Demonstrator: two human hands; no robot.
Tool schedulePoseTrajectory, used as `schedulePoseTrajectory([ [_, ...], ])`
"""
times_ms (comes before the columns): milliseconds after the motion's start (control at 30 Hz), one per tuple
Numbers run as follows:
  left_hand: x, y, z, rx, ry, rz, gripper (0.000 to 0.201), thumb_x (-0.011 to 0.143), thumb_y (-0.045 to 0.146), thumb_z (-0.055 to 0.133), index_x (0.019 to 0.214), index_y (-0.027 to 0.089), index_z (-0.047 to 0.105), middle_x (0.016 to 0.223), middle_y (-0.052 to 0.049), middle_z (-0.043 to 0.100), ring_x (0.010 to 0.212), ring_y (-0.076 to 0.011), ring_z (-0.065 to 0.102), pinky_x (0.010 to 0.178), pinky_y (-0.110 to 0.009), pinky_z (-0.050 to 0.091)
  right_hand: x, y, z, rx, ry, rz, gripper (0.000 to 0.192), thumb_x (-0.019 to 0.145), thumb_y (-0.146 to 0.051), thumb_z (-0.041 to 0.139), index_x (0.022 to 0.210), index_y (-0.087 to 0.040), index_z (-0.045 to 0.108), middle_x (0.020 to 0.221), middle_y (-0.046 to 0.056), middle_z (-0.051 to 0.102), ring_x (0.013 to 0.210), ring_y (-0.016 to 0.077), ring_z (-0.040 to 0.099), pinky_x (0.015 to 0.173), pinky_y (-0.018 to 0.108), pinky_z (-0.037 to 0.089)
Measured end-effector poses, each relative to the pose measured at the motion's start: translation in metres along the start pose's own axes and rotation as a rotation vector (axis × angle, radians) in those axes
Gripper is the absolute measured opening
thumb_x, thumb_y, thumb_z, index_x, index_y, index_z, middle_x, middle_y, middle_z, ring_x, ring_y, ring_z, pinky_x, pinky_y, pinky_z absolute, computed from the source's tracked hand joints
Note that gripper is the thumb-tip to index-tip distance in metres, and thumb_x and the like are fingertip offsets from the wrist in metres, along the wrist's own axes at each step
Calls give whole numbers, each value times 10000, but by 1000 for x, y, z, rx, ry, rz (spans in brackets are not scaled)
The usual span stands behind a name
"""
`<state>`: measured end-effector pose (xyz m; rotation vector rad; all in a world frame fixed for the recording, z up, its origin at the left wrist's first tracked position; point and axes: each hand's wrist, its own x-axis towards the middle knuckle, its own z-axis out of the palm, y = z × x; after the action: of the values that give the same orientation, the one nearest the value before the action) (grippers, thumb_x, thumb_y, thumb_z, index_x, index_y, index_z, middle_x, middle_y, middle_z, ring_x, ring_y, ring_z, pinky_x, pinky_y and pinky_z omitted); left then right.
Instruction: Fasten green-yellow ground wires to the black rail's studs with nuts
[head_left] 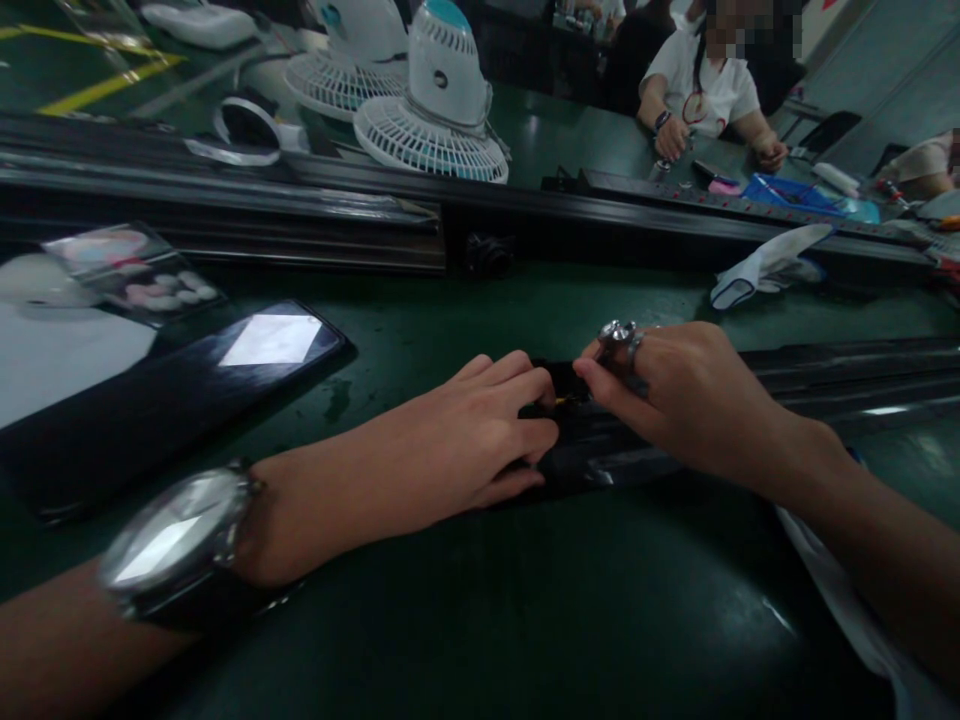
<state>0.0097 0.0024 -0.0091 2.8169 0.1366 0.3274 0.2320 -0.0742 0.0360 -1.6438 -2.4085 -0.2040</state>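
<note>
Left hand [487, 430] & right hand [675, 395] pinch small black part [564, 383], mostly hidden btwn fingertips.

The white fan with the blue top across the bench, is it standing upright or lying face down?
Face down: the white fan rests on its round grille, with the blue-topped motor housing pointing up.

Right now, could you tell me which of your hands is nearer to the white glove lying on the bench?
Right. The right hand lies just below and left of the white glove, while the left hand sits farther left, across the black part both hands touch.
</note>
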Motion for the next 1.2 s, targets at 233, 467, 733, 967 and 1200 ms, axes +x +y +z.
schedulePoseTrajectory([
  [233, -1, 3, -3, -15, -16, -9, 58, 964, 273, 643, 974, 219, 661, 1232, -78, 584, 1109, -255, 519, 938, -426, 423, -3, 7, -16, 195, -53, -71, 198, 973, -247, 541, 923, -175, 719, 890, 78, 761, 723, 214, 690, 670, 331, 449],
  [467, 0, 3, -6, 4, -33, -8, 72, 965, 283, 650, 972, 211, 654, 1213, -69, 588, 1078, -241, 522, 885, -393, 426, 1, 23, -24, 185, -35, 35, 227, 972, -226, 523, 911, -173, 735, 682, -2, 699, 537, 128, 582, 578, 275, 380],
  [733, -2, 4, -7, -8, -58, -20, 65, 971, 278, 642, 976, 213, 647, 1215, -61, 582, 1084, -239, 512, 904, -397, 409, 3, 26, -12, 232, -127, 97, 206, 966, -261, 548, 944, -181, 736, 691, -11, 693, 569, 130, 592, 589, 277, 385],
  [967, -4, 4, -10, -55, -74, -24, 104, 1014, 248, 562, 959, 219, 646, 1274, -50, 562, 1138, -233, 501, 939, -418, 358, 2, 30, -5, 298, -164, 72, 155, 970, -274, 607, 982, -178, 728, 773, -8, 729, 642, 136, 652, 618, 269, 421],
  [1200, -2, 3, -9, -73, -21, 13, 144, 984, 173, 589, 880, 237, 665, 1264, -30, 590, 1110, -222, 517, 933, -407, 338, 1, 21, -17, 345, -57, 134, 160, 971, -285, 644, 900, -188, 750, 693, -28, 725, 606, 124, 669, 579, 254, 420],
])
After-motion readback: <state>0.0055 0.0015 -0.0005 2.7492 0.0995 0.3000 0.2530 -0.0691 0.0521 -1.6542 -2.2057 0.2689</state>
